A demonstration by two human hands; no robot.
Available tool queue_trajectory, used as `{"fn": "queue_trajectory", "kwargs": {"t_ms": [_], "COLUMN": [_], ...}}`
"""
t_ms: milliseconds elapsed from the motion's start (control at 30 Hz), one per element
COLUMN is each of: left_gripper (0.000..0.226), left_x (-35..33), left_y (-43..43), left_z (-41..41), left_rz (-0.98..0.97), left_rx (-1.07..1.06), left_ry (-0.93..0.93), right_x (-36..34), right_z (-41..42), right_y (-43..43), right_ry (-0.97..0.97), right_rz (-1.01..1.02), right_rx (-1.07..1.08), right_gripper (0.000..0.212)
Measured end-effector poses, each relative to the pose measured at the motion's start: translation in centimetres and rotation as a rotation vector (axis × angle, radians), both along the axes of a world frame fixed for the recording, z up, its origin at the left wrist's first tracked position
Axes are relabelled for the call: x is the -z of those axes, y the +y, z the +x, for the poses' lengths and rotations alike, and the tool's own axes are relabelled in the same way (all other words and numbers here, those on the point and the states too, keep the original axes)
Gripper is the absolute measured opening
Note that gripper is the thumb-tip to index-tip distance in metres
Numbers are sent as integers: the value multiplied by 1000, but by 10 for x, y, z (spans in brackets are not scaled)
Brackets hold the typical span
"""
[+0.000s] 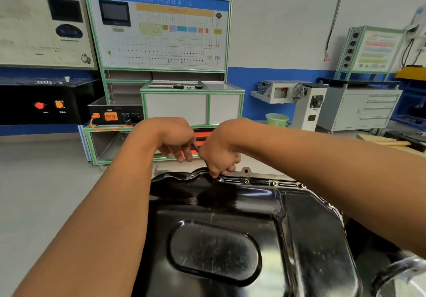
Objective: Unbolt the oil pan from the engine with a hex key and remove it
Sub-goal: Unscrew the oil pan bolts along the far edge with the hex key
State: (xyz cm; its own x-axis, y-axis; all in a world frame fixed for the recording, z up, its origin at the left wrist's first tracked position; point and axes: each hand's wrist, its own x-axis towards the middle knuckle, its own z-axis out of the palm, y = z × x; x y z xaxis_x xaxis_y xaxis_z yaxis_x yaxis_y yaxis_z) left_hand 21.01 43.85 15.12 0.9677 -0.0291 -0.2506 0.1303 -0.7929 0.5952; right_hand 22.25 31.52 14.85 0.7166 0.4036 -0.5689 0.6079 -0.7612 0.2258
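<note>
While the left hand and right hand grip the hex key at a rim bolt, the oil pan is not yet off.

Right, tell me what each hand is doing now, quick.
Left hand: fingers curled round the upper end of the hex key.
Right hand: pinching the key's lower end at the far flange of the oil pan.

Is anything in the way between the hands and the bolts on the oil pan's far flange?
Nothing visible does. The left hand and right hand both grip the hex key, directly over a flange bolt on the oil pan. The key's tip is hidden by fingers. The other bolts to the right lie uncovered.
</note>
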Motion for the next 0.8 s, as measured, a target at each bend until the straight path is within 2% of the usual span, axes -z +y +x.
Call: {"fn": "queue_trajectory", "kwargs": {"t_ms": [100, 167, 233, 367, 467, 600, 800], "left_gripper": [26, 34, 35, 36, 40, 35, 28], "left_x": [-1, 0, 1, -1, -1, 0, 0], "left_y": [4, 10, 15, 17, 17, 16, 20], "left_z": [-2, -3, -3, -4, -8, -10, -6], "left_rz": [80, 131, 166, 191, 204, 215, 227], "left_rx": [-32, -45, -22, -60, -74, -25, 5], "left_ry": [123, 192, 216, 277, 305, 305, 311], "right_x": [-6, -17, -20, 5, 21, 36, 46], "right_z": [-2, -4, -8, -17, -19, -18, -9], "right_y": [-2, -14, -26, -34, -38, -41, -35], "right_ry": [122, 283, 332, 134, 7, 1, 1], "right_rz": [33, 244, 476, 682, 780, 977, 1107], "right_rx": [4, 96, 149, 58, 1, 33, 131], "right_gripper": [28, 21, 17, 32, 29, 47, 50]}}
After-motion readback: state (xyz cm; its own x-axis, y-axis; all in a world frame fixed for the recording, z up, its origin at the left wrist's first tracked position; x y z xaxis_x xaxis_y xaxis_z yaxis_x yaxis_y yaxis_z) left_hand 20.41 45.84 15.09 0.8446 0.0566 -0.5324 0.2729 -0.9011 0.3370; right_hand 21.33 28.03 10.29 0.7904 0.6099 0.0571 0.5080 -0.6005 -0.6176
